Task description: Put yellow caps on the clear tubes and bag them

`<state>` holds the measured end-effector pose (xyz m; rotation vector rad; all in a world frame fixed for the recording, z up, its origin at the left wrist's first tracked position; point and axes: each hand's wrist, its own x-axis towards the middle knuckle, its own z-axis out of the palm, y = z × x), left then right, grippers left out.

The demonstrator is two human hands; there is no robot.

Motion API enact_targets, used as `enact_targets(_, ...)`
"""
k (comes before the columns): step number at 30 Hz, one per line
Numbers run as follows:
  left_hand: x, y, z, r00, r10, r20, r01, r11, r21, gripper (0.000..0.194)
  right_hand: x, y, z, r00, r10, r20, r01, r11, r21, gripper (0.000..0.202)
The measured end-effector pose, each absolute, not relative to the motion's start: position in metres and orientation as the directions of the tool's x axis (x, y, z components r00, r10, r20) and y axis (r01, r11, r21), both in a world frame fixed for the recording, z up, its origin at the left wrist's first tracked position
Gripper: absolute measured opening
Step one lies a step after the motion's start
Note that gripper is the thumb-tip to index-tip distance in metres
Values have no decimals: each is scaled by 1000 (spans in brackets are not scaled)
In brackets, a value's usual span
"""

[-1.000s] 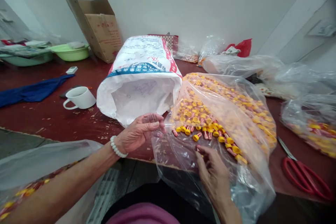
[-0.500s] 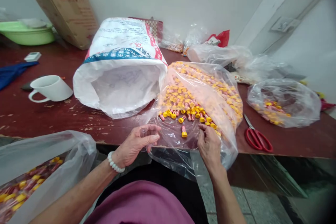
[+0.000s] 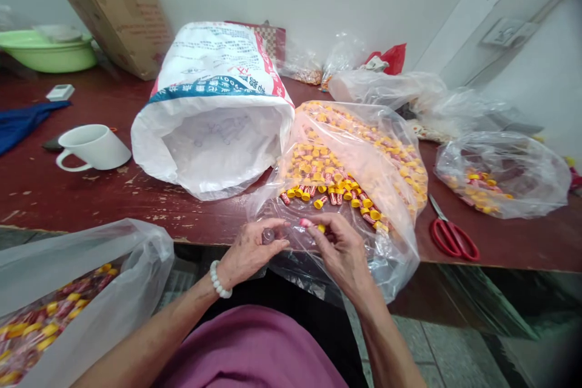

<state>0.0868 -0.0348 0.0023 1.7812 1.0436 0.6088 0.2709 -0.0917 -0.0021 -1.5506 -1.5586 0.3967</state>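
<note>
Lone yellow-capped tube (image 3: 305, 223) has moved since the earlier frame: up off the plastic, into the right hand (image 3: 344, 248), pinched by thumb and fingers, nearside-right of white sack (image 3: 218, 82). Long axis roughly sideways; pink end leftward, cap rightward. Left hand (image 3: 248, 250), nearside of sack, grasps small clear piece (image 3: 268, 235).

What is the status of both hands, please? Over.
Left hand: holds small clear round piece. Right hand: pinches yellow-capped tube. Plastic bag of similar tubes just ahead. Scissors aside, right.
</note>
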Motion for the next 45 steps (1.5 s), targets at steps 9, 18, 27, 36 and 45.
enact_targets(9, 96, -39, 7, 599, 800, 10, 245, -196, 949, 27, 256, -95, 18, 78, 920, 383, 638, 249, -729, 38)
enact_targets(18, 97, -41, -3, 547, 822, -161, 63, 152, 986, 16, 237, -104, 5, -90, 929, 360, 606, 337, -720, 36)
enact_targets(27, 108, -40, 4, 579, 731, -360, -465, 659, 591, 20, 199, -110, -30, 327, 873, 362, 573, 122, -810, 24)
enact_targets(36, 105, -37, 0, 613, 702, -362, -529, 705, 472, 19, 212, -116, -27, 254, 930, 267, 443, 133, -886, 17)
enact_targets(45, 77, -29, -1, 715, 656, -242, -496, 720, 486, 29, 261, -126, -16, 298, 908, 294, 448, 139, -883, 26)
